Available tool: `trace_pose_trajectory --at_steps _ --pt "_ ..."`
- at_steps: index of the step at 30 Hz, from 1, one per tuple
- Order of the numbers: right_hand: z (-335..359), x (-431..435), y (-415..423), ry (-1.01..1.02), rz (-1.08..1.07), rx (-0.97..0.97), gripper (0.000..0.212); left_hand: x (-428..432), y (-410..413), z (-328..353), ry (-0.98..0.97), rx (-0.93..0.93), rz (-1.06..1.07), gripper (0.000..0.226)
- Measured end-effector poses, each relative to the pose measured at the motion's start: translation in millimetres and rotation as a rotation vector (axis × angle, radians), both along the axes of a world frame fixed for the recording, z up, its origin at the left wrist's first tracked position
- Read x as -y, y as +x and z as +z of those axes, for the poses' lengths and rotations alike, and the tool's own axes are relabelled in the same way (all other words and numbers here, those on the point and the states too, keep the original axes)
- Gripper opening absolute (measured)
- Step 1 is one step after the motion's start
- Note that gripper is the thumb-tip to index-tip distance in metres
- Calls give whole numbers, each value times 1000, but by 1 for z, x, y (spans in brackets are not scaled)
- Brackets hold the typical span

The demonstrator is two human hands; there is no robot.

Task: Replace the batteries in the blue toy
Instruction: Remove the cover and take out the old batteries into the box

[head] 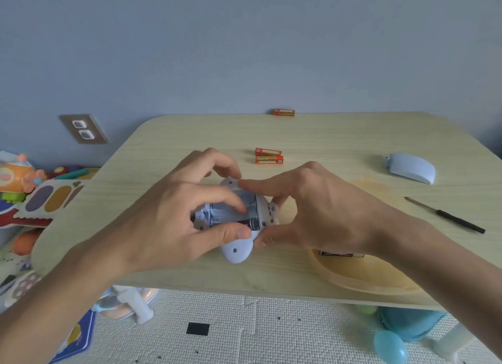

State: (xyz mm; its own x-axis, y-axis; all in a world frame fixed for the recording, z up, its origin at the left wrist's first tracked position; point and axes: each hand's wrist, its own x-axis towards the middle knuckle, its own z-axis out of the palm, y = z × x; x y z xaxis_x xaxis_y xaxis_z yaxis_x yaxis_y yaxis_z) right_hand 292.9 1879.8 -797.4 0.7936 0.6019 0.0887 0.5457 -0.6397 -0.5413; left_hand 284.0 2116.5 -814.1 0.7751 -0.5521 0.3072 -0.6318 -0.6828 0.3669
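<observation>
My right hand (320,209) grips the blue toy (235,251) on the worktop (163,152), my left hand (168,219) pinches the dark battery (251,224) in its open bay, and I'd lift it steadily from the spring end before reaching for the orange batteries (269,156) beyond.

The table (190,135) is pale wood-grain board, matt and smooth; on it, the toy (236,251) and loose cover (411,168) are smooth blue plastic; the batteries (268,152) wear glossy orange wrap; under the table, the floor mat (271,331) is rough, dimpled foam.
</observation>
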Motion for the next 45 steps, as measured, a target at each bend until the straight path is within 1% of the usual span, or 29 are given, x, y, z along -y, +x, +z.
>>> trace_pose_trajectory --at_steps 2,6,10,12,14,17,19,21,23,24,26,27,28,29,32,34,37,41,45 --pt "0 0 -1 2 7 38 71 3 -4 0 39 -9 19 34" --pt "-1 0 -1 -19 -12 76 72 12 -10 3 78 19 44 33" --pt "-4 1 0 -12 -13 90 71 16 -11 5 50 32 78 34" --pt "-4 2 1 -22 -7 107 72 16 -12 5 34 42 87 29" --pt "-5 2 0 -13 10 125 72 14 -11 6 29 -5 108 24" --pt "-5 3 0 -4 20 150 70 9 -7 10 39 -135 111 26" --pt "-5 3 1 0 19 172 70 8 -5 12 -34 -175 94 27" --pt "-6 3 2 8 11 183 67 9 -5 14 -192 -223 82 24" --pt "-6 4 4 18 19 171 57 13 -9 17 -303 -211 43 20" --pt "-6 3 5 47 35 154 46 17 -12 18 -340 -189 20 18" --pt "-3 4 6 86 43 130 17 32 -24 24 -401 -161 -25 14" --pt "1 4 7 86 33 125 28 43 -31 25 -418 -153 -58 12" --pt "1 5 10 93 46 146 44 54 -37 25 -420 -139 -91 11" --pt "2 6 14 83 57 142 53 66 -42 22 -408 -116 -120 12" --pt "-1 10 22 7 49 101 49 92 -47 6 -349 -41 -177 15" --pt "-1 11 26 -35 6 57 61 102 -45 -4 -291 -5 -178 17" --pt "-1 13 27 5 10 49 63 110 -44 -12 -204 18 -150 19" --pt "-3 16 29 24 -7 61 62 112 -42 -16 -190 63 -117 16" --pt "-3 17 26 13 -46 62 69 106 -42 -14 -204 55 -99 15"
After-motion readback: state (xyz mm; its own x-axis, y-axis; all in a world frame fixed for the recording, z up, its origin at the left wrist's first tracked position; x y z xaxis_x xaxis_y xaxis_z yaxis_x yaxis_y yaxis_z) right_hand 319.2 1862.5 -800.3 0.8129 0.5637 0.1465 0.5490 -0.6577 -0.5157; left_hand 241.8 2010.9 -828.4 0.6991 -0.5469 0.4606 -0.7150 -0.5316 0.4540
